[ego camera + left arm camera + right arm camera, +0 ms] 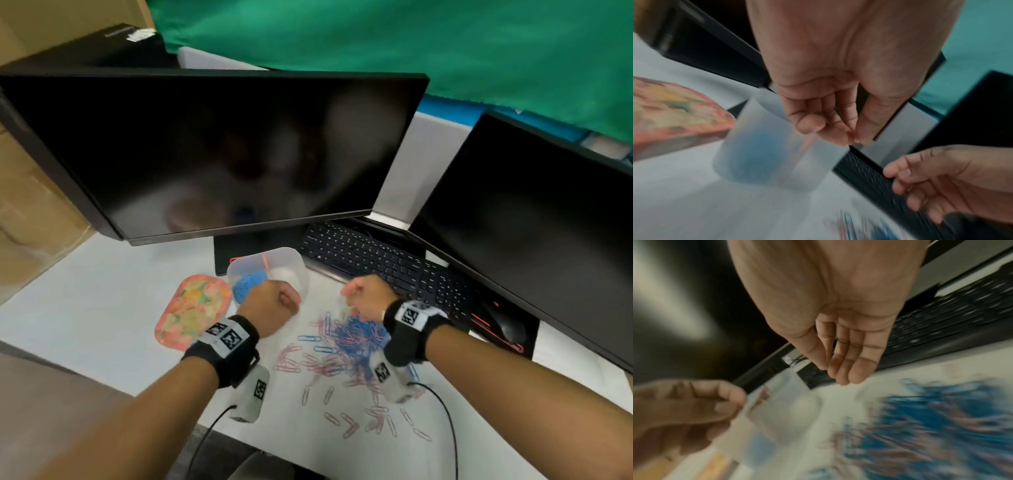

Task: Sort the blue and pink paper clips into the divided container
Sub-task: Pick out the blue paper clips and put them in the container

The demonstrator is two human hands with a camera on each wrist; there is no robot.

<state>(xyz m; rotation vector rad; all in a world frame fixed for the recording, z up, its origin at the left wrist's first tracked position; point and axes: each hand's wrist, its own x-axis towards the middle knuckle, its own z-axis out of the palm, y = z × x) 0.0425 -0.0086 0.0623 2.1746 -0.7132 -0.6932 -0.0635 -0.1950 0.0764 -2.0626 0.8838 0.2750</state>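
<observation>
Forearms with black wristbands fill the foot of the head view. Beyond them, the left hand [270, 303] hovers at the near rim of the container [294, 260], fingers curled; the right hand [368, 296] is raised above the far edge of the clip pile [356, 337], fingers also bent. Blue clips [248, 284] already lie in the container's left half; the right half looks bare. Loose pink clips [346, 419] are scattered nearer the person. A patterned lid [191, 311] lies just left of the container, a keyboard [376, 260] behind.

From the left wrist, the left hand [838, 116] has fingers curled in and thumb tip meeting them above the container [777, 162]; whether a clip sits in that pinch cannot be told, since blur hides it.

From the right wrist, the right hand [846, 353] shows fingers nearly straight and pressed together, thumb alongside, nothing visible in it, above the blurred pile [931, 426].

Risk, as a judgement: clips in the pile interlock, so a grab may drag a pink one along into the blue side; a release at the rim may drop a clip outside the container.
</observation>
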